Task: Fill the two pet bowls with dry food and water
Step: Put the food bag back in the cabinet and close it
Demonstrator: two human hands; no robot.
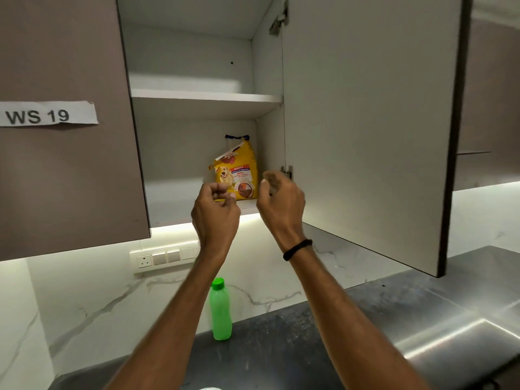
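A yellow dry dog food bag stands upright at the back right of the lower shelf in an open wall cabinet. My left hand is raised in front of the bag's lower left corner, fingers curled and holding nothing. My right hand is raised just right of the bag. Its fingers are curled too, blurred, with nothing in them. A green water bottle with its cap on stands on the dark counter below. No pet bowls are clearly in view.
The cabinet door hangs open to the right of my right hand. The upper shelf holds nothing. A closed door labelled WS 19 is at left. A switch panel sits on the marble wall, and a steel surface lies at right.
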